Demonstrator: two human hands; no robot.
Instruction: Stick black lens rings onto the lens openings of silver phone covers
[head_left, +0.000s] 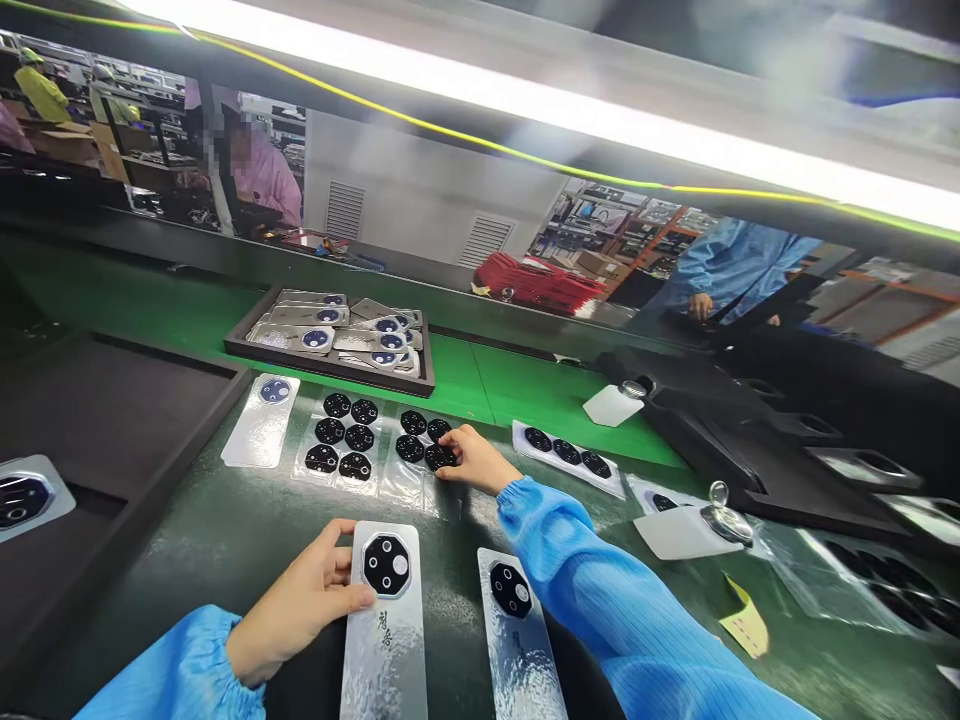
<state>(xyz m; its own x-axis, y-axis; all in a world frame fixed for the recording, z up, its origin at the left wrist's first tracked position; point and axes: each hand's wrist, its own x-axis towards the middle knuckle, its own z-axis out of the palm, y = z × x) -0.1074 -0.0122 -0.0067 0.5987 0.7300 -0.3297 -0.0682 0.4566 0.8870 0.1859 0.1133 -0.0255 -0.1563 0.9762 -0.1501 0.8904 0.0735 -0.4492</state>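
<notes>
My left hand (304, 595) grips the upper left edge of a silver phone back cover (384, 650), its thumb on the face beside a black octagonal camera plate (386, 563). Farther forward, my right hand (480, 460) has its fingertips pinched at a black octagonal camera plate (438, 457) on a clear plastic sheet (401, 490). Whether that plate is lifted is hidden by the fingers. A second silver phone back cover (517, 640), also with a black camera plate, lies below my right forearm. Another clear sheet (307, 455) to the left bears several black plates.
A dark tray (330, 368) of stacked phone back covers stands at the back. More covers (259, 430) lie at the left. On the right are a strip of plates (517, 437), two white bottles (671, 533) (611, 405) and a yellow paper scrap (746, 622). Co-workers stand beyond.
</notes>
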